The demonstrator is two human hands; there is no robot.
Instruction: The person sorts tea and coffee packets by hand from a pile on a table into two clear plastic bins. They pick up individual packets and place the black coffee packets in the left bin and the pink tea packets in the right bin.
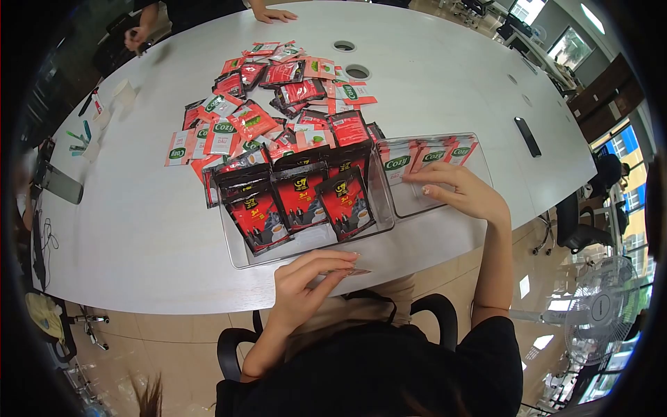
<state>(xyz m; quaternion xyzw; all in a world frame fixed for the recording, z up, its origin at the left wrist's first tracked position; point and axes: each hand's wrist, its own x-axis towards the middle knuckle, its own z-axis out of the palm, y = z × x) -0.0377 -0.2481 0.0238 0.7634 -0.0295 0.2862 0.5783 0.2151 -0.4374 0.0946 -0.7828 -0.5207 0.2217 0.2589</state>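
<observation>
Left hand [306, 281] pinches a sachet [354, 272] at six o'clock. Right hand [458, 191], flat with fingers together, touches Cozy packets [397, 164] in the three-o'clock tray [411, 207].

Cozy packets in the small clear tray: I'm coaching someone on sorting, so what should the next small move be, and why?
Probably nudge the Cozy packets flush against the far wall of the small tray with the right hand: its fingertips rest on them and they lean unevenly. The left hand holds one more sachet at the table edge, and the front of the tray is bare.
</observation>
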